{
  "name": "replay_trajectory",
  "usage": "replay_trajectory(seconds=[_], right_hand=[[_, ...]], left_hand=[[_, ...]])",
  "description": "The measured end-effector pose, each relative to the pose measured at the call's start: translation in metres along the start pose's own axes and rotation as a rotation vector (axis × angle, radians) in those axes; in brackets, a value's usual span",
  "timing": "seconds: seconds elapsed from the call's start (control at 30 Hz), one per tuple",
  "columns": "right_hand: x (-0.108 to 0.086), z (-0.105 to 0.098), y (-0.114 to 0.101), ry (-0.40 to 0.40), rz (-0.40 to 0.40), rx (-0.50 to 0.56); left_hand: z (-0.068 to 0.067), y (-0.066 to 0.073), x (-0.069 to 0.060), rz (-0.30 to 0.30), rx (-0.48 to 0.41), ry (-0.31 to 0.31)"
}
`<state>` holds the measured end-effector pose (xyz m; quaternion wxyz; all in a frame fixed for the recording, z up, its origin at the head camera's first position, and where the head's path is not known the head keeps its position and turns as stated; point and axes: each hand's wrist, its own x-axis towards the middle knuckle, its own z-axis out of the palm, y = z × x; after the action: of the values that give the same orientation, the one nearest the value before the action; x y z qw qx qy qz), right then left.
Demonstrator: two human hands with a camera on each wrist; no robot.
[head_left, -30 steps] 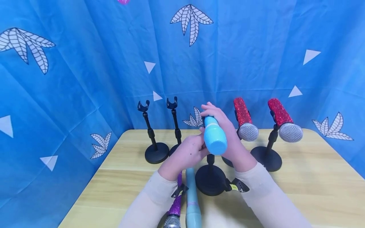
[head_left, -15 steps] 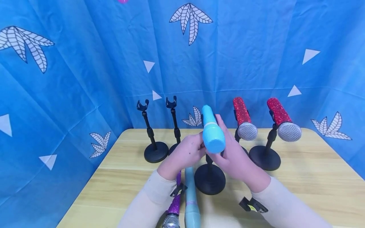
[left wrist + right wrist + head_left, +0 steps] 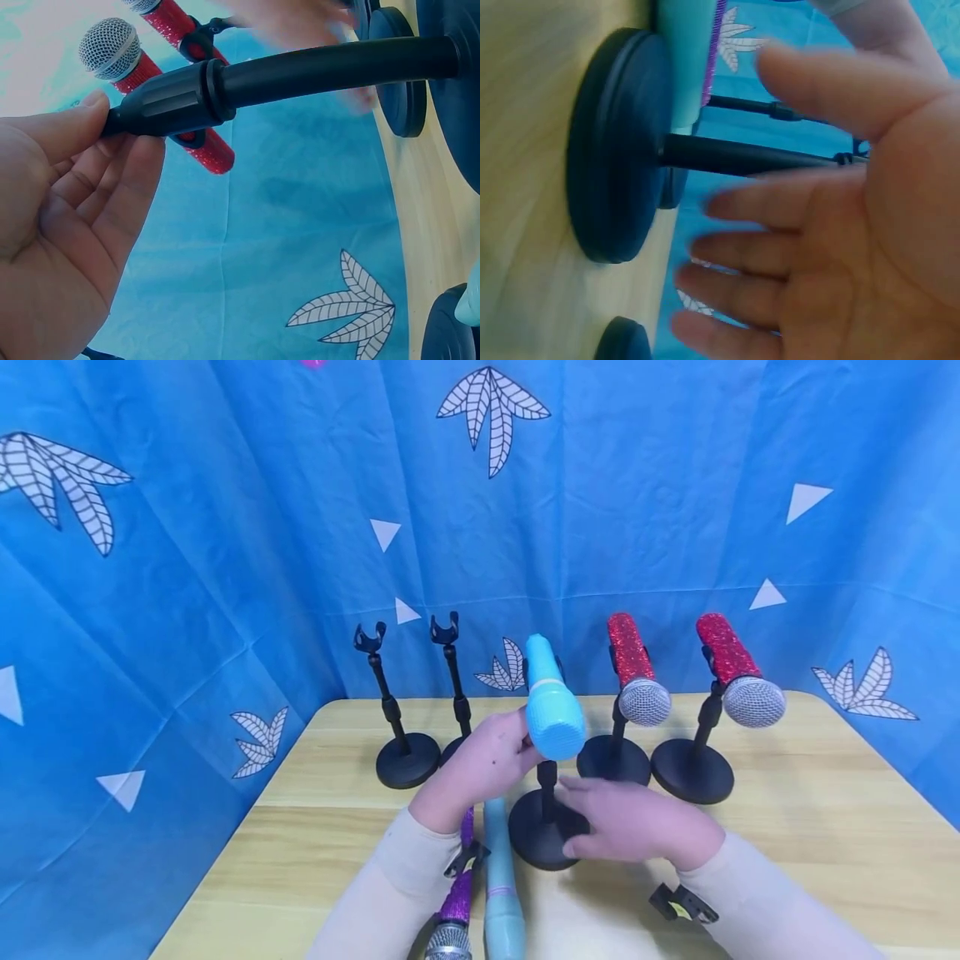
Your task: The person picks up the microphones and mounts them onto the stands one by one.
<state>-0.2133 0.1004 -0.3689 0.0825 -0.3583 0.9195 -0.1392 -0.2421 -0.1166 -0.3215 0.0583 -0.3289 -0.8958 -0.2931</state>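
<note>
A bright blue microphone point(image 3: 555, 714) sits tilted in the holder of a black microphone stand point(image 3: 337, 75), its head facing me. My left hand point(image 3: 491, 760) pinches the top of the stand's pole just under the holder, thumb and fingers on the black neck in the left wrist view. Lower down, my right hand point(image 3: 637, 822) is beside the pole above the round base point(image 3: 619, 146), fingers spread and straight, holding nothing. Whether its fingertips touch the pole I cannot tell. The blue microphone is outside both wrist views.
Two red glitter microphones point(image 3: 632, 647) rest on stands at the right. Two bare stands point(image 3: 405, 760) stand at the left, one partly behind my left hand. A purple microphone point(image 3: 459, 893) and a teal microphone point(image 3: 502, 893) lie on the wooden table point(image 3: 285, 860) near my left forearm.
My right hand has let go of the blue microphone and moved down toward the stand's base, its fingers opening out. My left hand keeps its place on the pole.
</note>
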Motion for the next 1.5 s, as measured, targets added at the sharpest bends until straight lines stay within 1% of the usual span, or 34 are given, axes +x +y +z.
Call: replay_trajectory(seconds=[0.07, 0.13, 0.23, 0.4, 0.5, 0.6, 0.73, 0.8, 0.9, 1.0, 1.1, 1.27, 1.37, 1.5], right_hand=[[0.001, 0.003, 0.001, -0.068, -0.026, -0.041], [0.002, 0.007, 0.002, -0.093, -0.048, -0.057], [0.004, 0.012, 0.004, -0.098, -0.072, -0.072], [0.006, 0.017, 0.006, -0.107, -0.101, -0.107], [0.006, 0.02, 0.004, -0.09, -0.11, -0.143], [0.005, 0.022, 0.001, -0.059, -0.119, -0.199], [0.005, 0.025, -0.003, -0.026, -0.12, -0.265], [0.005, 0.026, -0.004, -0.02, -0.108, -0.276], [0.006, 0.026, -0.005, 0.003, -0.11, -0.29], [0.006, 0.026, -0.007, 0.025, -0.115, -0.308], [0.007, 0.026, -0.007, 0.022, -0.107, -0.308], [0.007, 0.024, -0.007, -0.002, -0.099, -0.29], [0.006, 0.024, -0.007, -0.001, -0.098, -0.284], [0.004, 0.024, -0.008, 0.007, -0.105, -0.286]], left_hand=[[-0.001, 0.0, 0.0, -0.01, -0.004, -0.007], [-0.001, -0.001, -0.001, -0.006, -0.001, -0.02], [-0.001, -0.002, -0.001, 0.002, -0.006, -0.051], [0.0, -0.004, -0.002, -0.012, -0.055, -0.161], [0.001, -0.004, -0.003, -0.006, -0.045, -0.194], [0.002, -0.003, -0.003, 0.012, -0.018, -0.182], [0.002, -0.002, -0.003, 0.007, -0.004, -0.169], [0.002, -0.002, -0.003, 0.007, -0.006, -0.163], [0.005, -0.004, -0.001, 0.012, 0.012, -0.124], [0.009, -0.007, 0.002, -0.003, 0.026, -0.086], [0.01, -0.007, 0.002, -0.013, 0.027, -0.078], [0.006, -0.004, -0.002, 0.026, 0.052, -0.094], [0.002, -0.003, -0.005, 0.048, 0.038, -0.139], [-0.002, -0.002, -0.006, 0.062, -0.01, -0.215]])
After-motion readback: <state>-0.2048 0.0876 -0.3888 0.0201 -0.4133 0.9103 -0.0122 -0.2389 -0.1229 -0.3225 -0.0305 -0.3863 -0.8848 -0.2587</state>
